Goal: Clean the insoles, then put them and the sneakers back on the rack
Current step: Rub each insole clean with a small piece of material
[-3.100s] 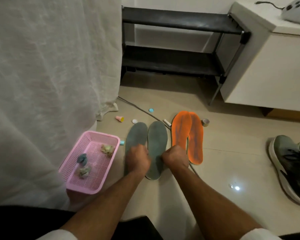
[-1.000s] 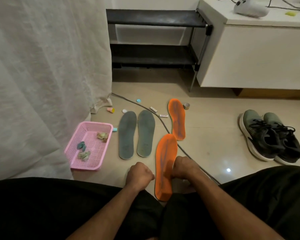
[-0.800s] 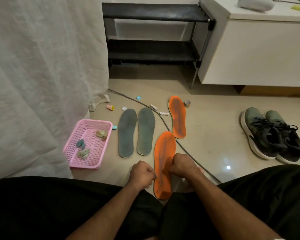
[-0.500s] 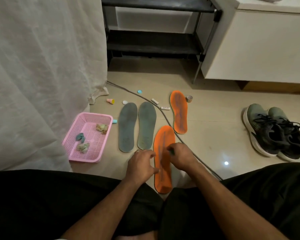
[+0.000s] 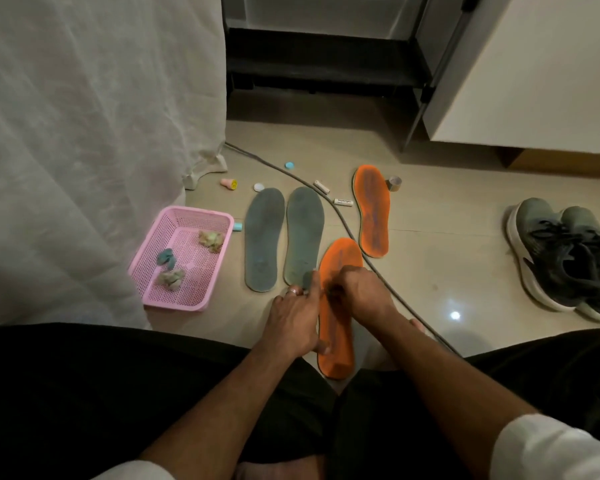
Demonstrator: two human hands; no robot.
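One orange insole [image 5: 337, 344] lies lengthwise on the floor between my knees. My left hand [image 5: 293, 318] rests with fairly straight fingers along its left edge, thumb on its surface. My right hand [image 5: 361, 296] is curled over its upper half and pinches something small and dark that I cannot make out. The second orange insole [image 5: 373, 209] lies further back. Two grey insoles [image 5: 264, 237] [image 5: 305, 230] lie side by side to the left. The grey-and-black sneakers [image 5: 561, 258] stand at the right. The dark shoe rack [image 5: 326, 67] is at the back.
A pink basket [image 5: 174, 304] with crumpled wads sits at the left beside a white curtain [image 5: 84, 133]. A grey cable [image 5: 343, 223] runs across the floor between the insoles. Small caps and tubes are scattered behind them. A white cabinet [image 5: 534, 81] stands at the back right.
Both hands left the grey insoles and took one orange insole close between my knees. My left hand has since uncurled onto its left edge. The view tilted further down.
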